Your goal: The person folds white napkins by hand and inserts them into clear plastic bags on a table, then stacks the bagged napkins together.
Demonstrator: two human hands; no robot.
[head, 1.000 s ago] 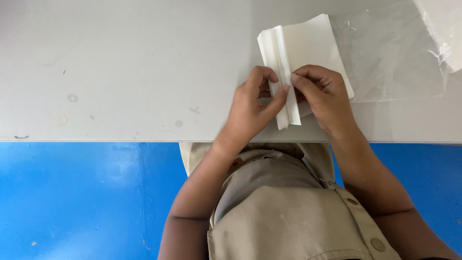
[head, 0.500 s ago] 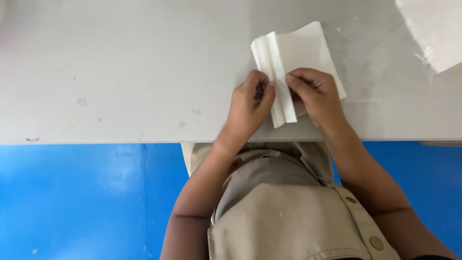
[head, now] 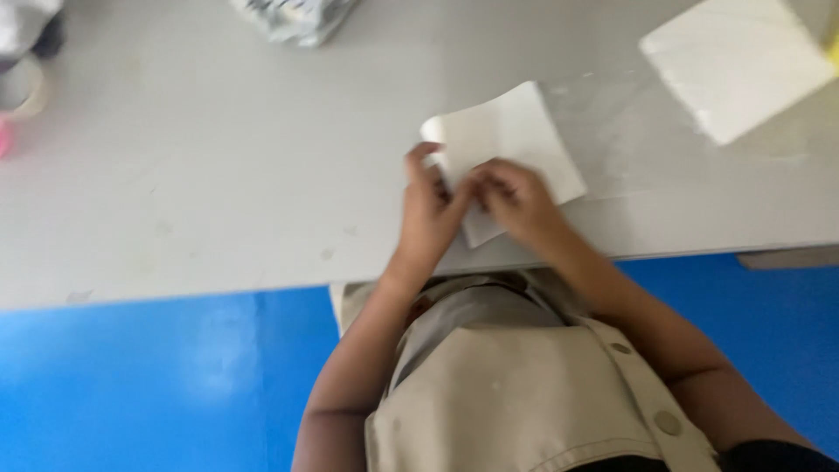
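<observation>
Near table edge [head: 218, 262] | I see folded white paper [head: 516, 140], long axis running away from me, tilted left | left hand [head: 428, 214] and right hand [head: 516, 205] both pinch its near end.

Both bare arms reach up to the middle of the frame; left hand [head: 430, 208] and right hand [head: 516, 203] touch, fingers bent.

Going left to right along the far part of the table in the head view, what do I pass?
Roll of tape at the left edge → crumpled grey-white plastic bag → folded white paper sheet under both hands → square stack of white paper.
</observation>
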